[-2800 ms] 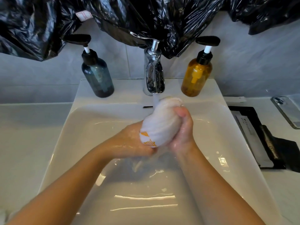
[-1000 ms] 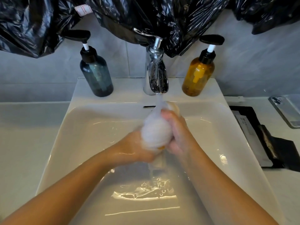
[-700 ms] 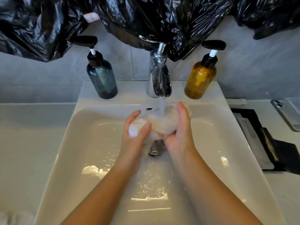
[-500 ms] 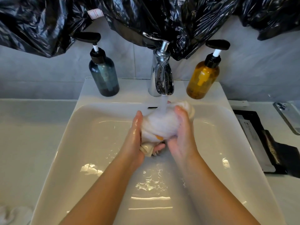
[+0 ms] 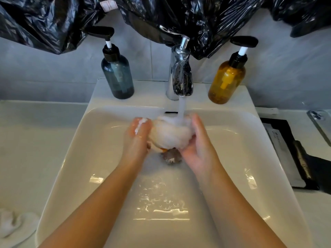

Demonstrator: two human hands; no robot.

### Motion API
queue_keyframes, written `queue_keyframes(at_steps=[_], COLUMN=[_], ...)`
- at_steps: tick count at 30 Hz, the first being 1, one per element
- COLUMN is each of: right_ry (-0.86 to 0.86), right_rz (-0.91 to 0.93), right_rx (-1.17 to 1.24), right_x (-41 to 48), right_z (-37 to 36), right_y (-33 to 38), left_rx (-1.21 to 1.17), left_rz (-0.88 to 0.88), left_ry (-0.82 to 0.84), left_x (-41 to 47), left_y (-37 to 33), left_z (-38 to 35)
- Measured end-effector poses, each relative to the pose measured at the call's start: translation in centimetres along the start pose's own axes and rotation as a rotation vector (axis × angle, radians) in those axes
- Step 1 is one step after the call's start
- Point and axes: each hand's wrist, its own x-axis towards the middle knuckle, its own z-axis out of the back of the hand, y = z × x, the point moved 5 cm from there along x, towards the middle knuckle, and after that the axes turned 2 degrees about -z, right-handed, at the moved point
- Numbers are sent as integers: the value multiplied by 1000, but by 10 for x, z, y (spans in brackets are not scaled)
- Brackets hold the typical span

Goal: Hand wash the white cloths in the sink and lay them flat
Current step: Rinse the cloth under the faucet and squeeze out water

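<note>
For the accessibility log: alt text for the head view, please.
Two bare hands, left hand and right hand, squeeze a bunched white cloth under the running faucet over a white sink; two pump bottles flank the faucet.

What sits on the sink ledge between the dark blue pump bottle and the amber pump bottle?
The chrome faucet, with water running, stands between the dark blue pump bottle and the amber pump bottle, as the head view shows.

drain (image 5: 171, 156): partly hidden behind bunched white cloth (image 5: 170, 135) | cloth's orange mark: mostly covered | second cloth (image 5: 12, 222): cut by left edge, blurred | phone (image 5: 320, 124): cut by right edge
</note>
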Motion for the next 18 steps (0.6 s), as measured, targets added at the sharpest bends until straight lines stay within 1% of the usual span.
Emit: queue_keyframes(at_steps=[1, 2, 3, 4, 6, 9, 11, 14, 16, 18], right_ry=[22, 21, 7, -11, -7, -27, 37, 153, 164, 132], right_rz=[-58, -106, -130, -139, -114, 22, 101, 185, 248, 288], right_rx=[22, 25, 16, -7, -80, -139, -136, -202, -276, -315], right_x=[-2, -3, -2, -1, 0, 3, 3, -1, 0, -1], right_z=[-4, -5, -6, -5, -11, -14, -16, -24, -25, -22], right_y=[-2, -3, -2, 0, 3, 10, 14, 16, 18, 18], left_rx=[107, 178, 204, 196, 153, 21, -113, -404, -506, -521], left_rz=[-199, -352, -430, -432, -329, -119, 41, 297, 380, 419], left_ry=[0, 36, 86, 120, 132, 68, 74, 136, 198, 206], left_x=[-2, -6, -10, -13, -13, -7, -7, -14, -16, -18], left_y=[-9, -15, -17, -18, -14, 0, 10, 20, 23, 29], left_z=[5, 7, 7, 5, 2, -1, -6, -20, -30, -33])
